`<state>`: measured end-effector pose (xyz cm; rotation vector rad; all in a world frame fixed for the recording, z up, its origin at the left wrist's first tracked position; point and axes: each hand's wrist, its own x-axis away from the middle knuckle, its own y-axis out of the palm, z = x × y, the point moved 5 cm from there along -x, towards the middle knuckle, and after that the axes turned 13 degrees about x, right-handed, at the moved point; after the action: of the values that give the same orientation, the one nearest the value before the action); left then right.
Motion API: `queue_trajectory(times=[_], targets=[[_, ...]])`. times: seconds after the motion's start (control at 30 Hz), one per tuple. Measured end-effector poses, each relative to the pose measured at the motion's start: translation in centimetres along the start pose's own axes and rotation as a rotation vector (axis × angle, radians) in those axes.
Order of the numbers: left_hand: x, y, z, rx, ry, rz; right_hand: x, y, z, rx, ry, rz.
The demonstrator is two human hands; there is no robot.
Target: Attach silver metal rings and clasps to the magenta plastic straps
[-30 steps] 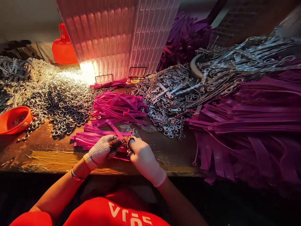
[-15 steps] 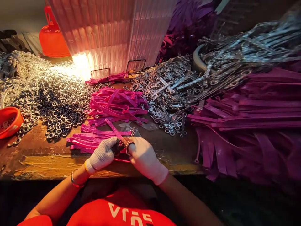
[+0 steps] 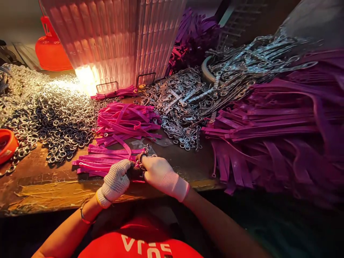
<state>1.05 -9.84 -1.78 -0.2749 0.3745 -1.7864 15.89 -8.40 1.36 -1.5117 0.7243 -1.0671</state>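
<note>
My left hand (image 3: 117,180), in a dotted white glove, is closed round a dark tool-like item (image 3: 134,171) whose shape is mostly hidden. My right hand (image 3: 162,176), in a pale glove, is closed beside it, with metal rings (image 3: 142,157) at its fingertips; what else it grips is hidden. A pink strap (image 3: 122,144) runs from the hands up to the left. Just left of the hands lie several pink straps (image 3: 96,160). Behind them is a larger pile of pink straps (image 3: 125,120).
Metal rings (image 3: 64,125) are heaped at the left, near an orange container (image 3: 8,145). Metal chain pieces (image 3: 185,104) lie right of centre, purple straps (image 3: 268,122) at the right. A corrugated clear panel (image 3: 113,43) stands behind. The table's worn front edge (image 3: 67,193) is near me.
The camera view has shifted, moving most of the scene left. The strap at my hands now bends more, and metal rings show more plainly at my right fingertips.
</note>
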Motion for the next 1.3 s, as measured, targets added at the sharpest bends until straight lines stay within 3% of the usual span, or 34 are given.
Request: queue_trajectory(times=[0.17,0.33,0.47,0.6,0.67,0.73,0.87,0.93,1.03,1.1,1.17,1.23,1.3], targets=[[0.9,0.5,-0.3,-0.113,0.037,-0.018,0.7,0.2,-1.3,0.109,-0.132,0.065],[0.3,-0.4,1.8,-0.289,0.091,-0.102,0.9,-0.5,-2.1,0.154,-0.184,0.092],[-0.7,-3.8,3.5,-0.416,0.153,-0.205,0.0,-0.9,-1.0,0.129,-0.159,0.100],[-1.6,-8.8,2.3,-0.618,0.081,-0.074,-0.8,-0.1,1.0,0.119,-0.036,0.093],[-2.3,-9.6,1.1,-0.724,0.040,-0.025,-1.3,0.2,1.1,0.175,-0.020,0.136],[-3.5,-8.7,0.1,-0.762,0.035,-0.051,-2.1,0.3,0.5,0.213,-0.050,0.187],[-5.7,-4.2,-0.6,-0.800,-0.031,-0.226,-3.8,1.5,-0.4,0.171,-0.119,0.160],[-6.1,-2.5,-0.5,-0.861,-0.080,-0.268,-4.0,2.4,-0.3,0.142,-0.141,0.150],[-5.6,-1.3,-0.6,-0.896,-0.129,-0.272,-3.2,3.1,0.3,0.115,-0.193,0.208],[-5.1,-1.1,-0.8,-0.759,-0.113,-0.266,-2.5,3.1,1.4,0.072,-0.249,0.246],[-5.0,-1.4,-0.8,-0.419,-0.076,-0.194,-2.4,2.8,3.9,-0.007,-0.251,0.294],[-5.1,-2.5,-0.9,0.072,-0.145,-0.038,-3.0,2.0,8.1,-0.029,-0.084,0.346],[-5.1,-3.3,-1.2,0.596,-0.356,0.091,-4.2,1.4,13.2,0.118,0.226,0.333]])
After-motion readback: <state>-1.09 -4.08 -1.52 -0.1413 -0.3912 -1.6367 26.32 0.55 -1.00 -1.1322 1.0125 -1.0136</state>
